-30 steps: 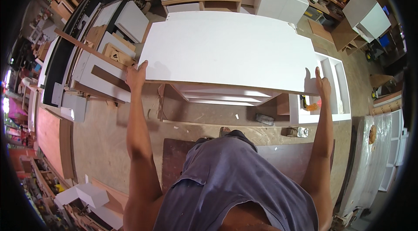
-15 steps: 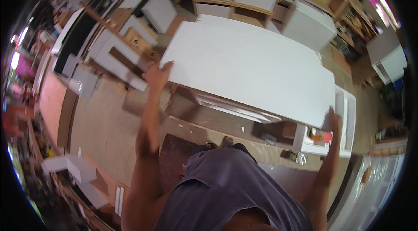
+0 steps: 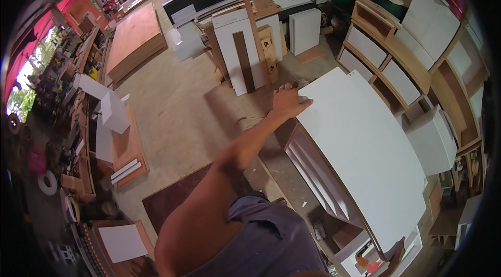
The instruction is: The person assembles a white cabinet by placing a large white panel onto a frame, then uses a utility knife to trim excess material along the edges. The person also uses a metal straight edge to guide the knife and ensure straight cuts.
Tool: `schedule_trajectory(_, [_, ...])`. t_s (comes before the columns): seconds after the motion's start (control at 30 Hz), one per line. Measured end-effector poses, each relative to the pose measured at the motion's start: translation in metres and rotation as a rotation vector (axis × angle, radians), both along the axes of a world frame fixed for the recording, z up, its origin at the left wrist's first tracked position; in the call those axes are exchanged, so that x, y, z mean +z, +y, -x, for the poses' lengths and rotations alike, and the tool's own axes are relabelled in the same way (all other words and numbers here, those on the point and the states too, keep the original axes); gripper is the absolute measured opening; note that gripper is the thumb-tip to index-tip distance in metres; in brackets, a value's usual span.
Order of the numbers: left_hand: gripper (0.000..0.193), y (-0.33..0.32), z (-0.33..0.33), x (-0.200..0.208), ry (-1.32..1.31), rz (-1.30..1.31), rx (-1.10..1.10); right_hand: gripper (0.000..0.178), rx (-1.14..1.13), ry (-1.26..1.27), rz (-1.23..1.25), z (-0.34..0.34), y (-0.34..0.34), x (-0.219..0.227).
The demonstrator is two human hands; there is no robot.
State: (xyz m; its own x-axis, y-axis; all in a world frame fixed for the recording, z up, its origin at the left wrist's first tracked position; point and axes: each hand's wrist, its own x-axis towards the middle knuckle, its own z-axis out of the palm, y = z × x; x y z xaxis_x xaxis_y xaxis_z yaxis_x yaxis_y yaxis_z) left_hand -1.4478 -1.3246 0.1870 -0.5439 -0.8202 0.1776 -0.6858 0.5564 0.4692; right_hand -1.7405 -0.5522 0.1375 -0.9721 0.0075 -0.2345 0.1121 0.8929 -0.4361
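Observation:
A large white panel with a notched far corner lies flat over a low cabinet frame, whose white inner boards show beneath its near edge. My left hand grips the panel's left end near the corner, thumb over the top and fingers at the edge. At the opposite end, my right hand holds the other near corner; its fingers are partly hidden, and so is most of that arm. Below the right hand sits a white open box frame with small orange and red items in it.
Upright white and wooden boards lean beyond my left hand. A stack of brown sheets lies at the far left. Wooden shelving with white drawers and a white cabinet box stand to the right. A dark brown board lies by my feet.
My view has swung to the left, so the panel now appears farther right and steeply angled. Both hands keep hold of the same two corners.

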Motion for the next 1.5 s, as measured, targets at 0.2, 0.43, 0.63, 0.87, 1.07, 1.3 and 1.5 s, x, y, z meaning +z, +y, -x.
schedule_trajectory(0.2, [0.062, 0.000, 0.003, 0.016, 0.036, 0.026, -0.013, 0.045, 0.058, 0.036, -0.111, -0.003, 0.002, 0.004])
schedule_trajectory(0.43, [0.064, -0.014, 0.001, 0.017, 0.026, -0.054, -0.052, 0.049, 0.205, 0.070, -0.291, 0.002, 0.032, -0.009])
schedule_trajectory(0.63, [0.072, -0.027, 0.011, 0.029, -0.053, -0.085, -0.009, 0.059, -0.014, 0.023, 0.680, -0.021, 0.015, -0.003])
schedule_trajectory(0.87, [0.070, -0.050, 0.002, 0.017, 0.041, -0.133, -0.023, 0.064, -0.011, 0.239, 0.179, -0.078, -0.046, 0.046])
schedule_trajectory(1.07, [0.062, -0.032, -0.013, 0.006, 0.122, -0.125, -0.074, 0.061, -0.044, 0.381, -0.031, -0.086, -0.040, 0.036])
schedule_trajectory(1.3, [0.063, -0.047, -0.018, -0.009, -0.046, -0.134, -0.051, 0.056, 0.055, 0.396, -0.494, -0.102, -0.063, 0.055])
schedule_trajectory(1.5, [0.068, -0.088, 0.001, -0.040, 0.140, -0.406, -0.189, 0.073, -0.140, 0.155, 0.105, -0.060, -0.057, 0.021])
